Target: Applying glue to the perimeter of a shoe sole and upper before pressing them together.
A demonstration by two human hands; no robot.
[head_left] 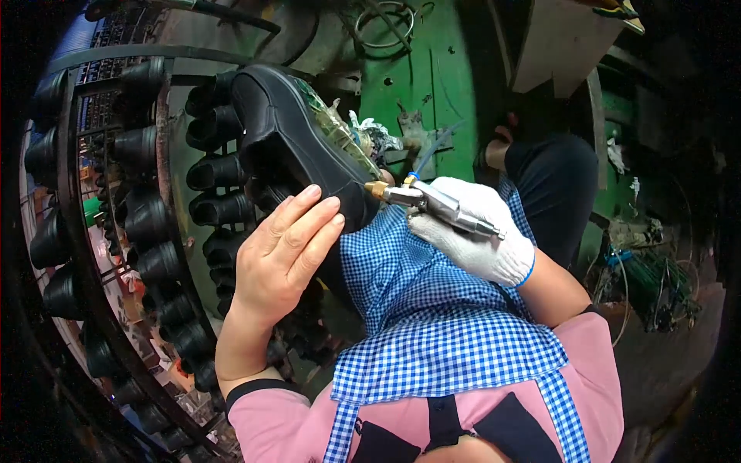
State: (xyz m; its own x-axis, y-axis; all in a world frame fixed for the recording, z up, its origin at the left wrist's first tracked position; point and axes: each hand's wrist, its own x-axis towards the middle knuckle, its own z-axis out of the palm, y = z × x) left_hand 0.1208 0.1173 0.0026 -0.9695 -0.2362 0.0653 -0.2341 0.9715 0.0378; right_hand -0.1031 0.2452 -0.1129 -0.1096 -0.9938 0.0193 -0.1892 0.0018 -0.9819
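A black shoe (309, 139) is held up in front of me, its toe pointing up and to the left. My bare left hand (278, 251) grips it near the heel, fingers laid over the edge of its opening; the thumb is hidden. In a white knitted glove, my right hand (494, 224) is closed around a small metal spray gun (444, 207) with a brass nozzle. That nozzle meets or nearly meets the shoe's side near the heel. A thin blue hose (441, 145) runs up from the gun. Greenish, clear material shows along the shoe's sole edge.
At left stands a dark metal rack (164, 147) lined with several black shoes (220, 171). A green metal surface (451, 85) lies ahead, with a coiled wire ring (384, 23) at its far end. Tangled green strands (656, 282) lie at the right. My checked apron (440, 347) covers my lap.
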